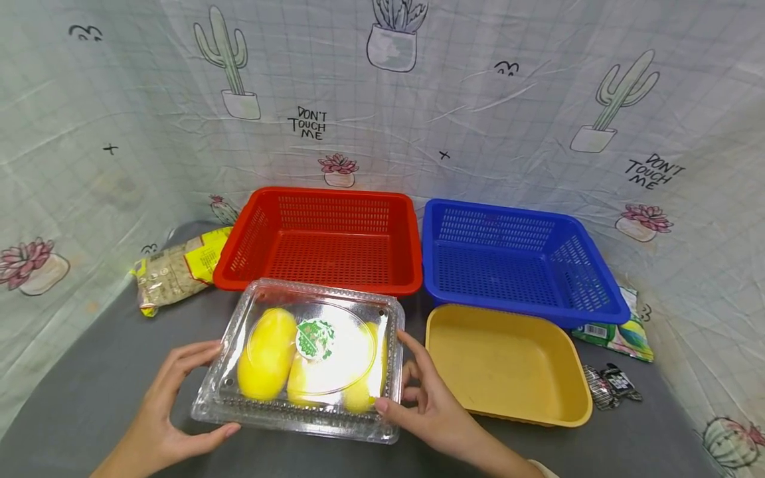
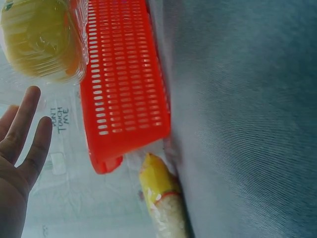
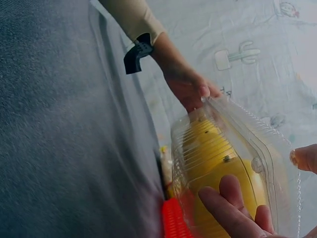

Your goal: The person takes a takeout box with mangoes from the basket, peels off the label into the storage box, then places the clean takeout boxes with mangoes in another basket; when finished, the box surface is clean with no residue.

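In the head view a clear plastic clamshell box [image 1: 251, 415] of yellow mangoes [image 1: 267, 355] is held up, tilted, in front of the red basket. A round green-and-white sticker [image 1: 315, 338] marks its lid, partly lost in glare. My right hand [image 1: 433, 405] grips the box's right end, thumb on the lid edge and fingers [image 3: 230, 213] at its underside. At the other end is my left hand [image 1: 164, 405], its fingers at the side and its thumb by the near corner. The left wrist view shows those fingers [image 2: 25, 119] straight and spread, close to the box.
Behind stand a red basket [image 1: 323, 287] and a blue basket [image 1: 508, 305]. A yellow tray [image 1: 508, 365] lies right of the box. A yellow-and-clear packet [image 1: 173, 272] rests at the left; a green packet [image 1: 627, 335] and a small dark-wrapped item [image 1: 612, 385] lie at the right.
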Motion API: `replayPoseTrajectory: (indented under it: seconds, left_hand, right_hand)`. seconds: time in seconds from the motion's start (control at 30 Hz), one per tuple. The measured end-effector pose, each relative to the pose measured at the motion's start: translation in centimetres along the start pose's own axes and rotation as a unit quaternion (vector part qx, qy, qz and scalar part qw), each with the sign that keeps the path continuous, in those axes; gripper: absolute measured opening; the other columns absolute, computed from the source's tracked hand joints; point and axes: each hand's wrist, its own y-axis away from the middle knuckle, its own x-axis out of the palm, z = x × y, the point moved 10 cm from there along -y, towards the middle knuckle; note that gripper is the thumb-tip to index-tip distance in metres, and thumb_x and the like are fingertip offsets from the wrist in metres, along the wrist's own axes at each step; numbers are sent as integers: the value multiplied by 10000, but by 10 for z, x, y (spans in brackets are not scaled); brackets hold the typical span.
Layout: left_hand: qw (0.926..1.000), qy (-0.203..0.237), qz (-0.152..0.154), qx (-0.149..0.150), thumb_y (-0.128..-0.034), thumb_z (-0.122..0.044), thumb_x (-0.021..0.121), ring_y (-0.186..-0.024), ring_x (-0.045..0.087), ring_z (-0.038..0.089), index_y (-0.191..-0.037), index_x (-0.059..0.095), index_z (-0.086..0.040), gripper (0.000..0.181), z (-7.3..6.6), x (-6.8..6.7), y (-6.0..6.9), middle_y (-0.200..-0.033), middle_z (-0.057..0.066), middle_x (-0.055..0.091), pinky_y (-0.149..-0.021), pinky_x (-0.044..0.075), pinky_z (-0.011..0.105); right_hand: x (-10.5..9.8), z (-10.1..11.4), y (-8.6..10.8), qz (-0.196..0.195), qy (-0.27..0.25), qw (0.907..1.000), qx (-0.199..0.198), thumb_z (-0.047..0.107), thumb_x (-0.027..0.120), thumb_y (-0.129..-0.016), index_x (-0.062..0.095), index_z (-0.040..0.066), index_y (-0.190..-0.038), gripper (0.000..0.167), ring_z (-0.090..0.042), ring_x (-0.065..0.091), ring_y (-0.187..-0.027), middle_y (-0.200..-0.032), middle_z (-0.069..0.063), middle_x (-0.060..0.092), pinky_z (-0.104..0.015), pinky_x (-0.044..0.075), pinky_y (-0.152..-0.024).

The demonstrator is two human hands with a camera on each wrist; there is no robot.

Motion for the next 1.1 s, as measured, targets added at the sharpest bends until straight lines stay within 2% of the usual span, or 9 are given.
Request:
replayPoseTrajectory:
  seconds: [0.17,0.37,0.47,0.6,0.73,0.9,1.1]
  left_hand:
    - [9998,150,84,53,-663,-341,908,-1216,468,160,-1222,490,202,885,3,2,6,-1265,234,508,-1033,349,177]
    - [9991,104,303,-284,-611,-300,943,-1173,484,126,-1232,489,197,916,16,8,20,-1274,232,499,-997,368,154]
    - [9987,39,341,-389,-567,-267,965,-1160,495,120,-1239,501,183,932,23,10,25,-1277,230,500,-989,382,144]
    - [9973,-129,435,-582,-487,-169,990,-1138,522,94,-1265,512,149,966,30,13,28,-1284,204,502,-952,408,121]
    - [9957,-269,539,-707,-432,-66,984,-1115,531,76,-1289,511,121,996,35,15,31,-1284,188,506,-926,417,107]
    - [9925,-356,753,-900,-447,-17,966,-1101,533,46,-1318,501,83,993,43,21,33,-1301,138,504,-928,414,89]
    - [9858,-343,1021,-1287,-503,-15,952,-1019,606,-6,-1353,471,39,978,54,27,32,-1296,42,492,-888,436,85]
  right_hand:
    - [1,-10,0,-13,-43,10000,35,53,637,-927,53,64,-1544,850,-108,658,-730,-878,-90,386,-333,595,-673]
    - [-1,-23,-2,-81,209,9997,65,61,649,-918,75,38,-1538,846,-48,555,-645,-863,-69,387,-250,571,-648]
    - [-2,-30,-4,-110,225,9994,238,73,653,-916,73,43,-1543,854,-48,543,-636,-869,-68,390,-243,566,-651]
    - [-3,-39,-6,-100,180,9985,500,93,650,-922,66,34,-1543,855,-68,579,-680,-884,-71,393,-241,563,-678]
    - [-4,-44,-9,-69,137,9981,595,95,646,-929,64,11,-1540,848,-97,636,-753,-893,-74,396,-239,561,-700]
    - [-6,-53,-10,-136,125,9970,753,93,642,-935,59,24,-1547,848,-97,654,-808,-914,-74,384,-217,545,-702]
    - [-8,-63,-12,-325,221,9935,1066,139,649,-938,84,43,-1551,840,-80,612,-767,-995,-86,329,-188,499,-666]
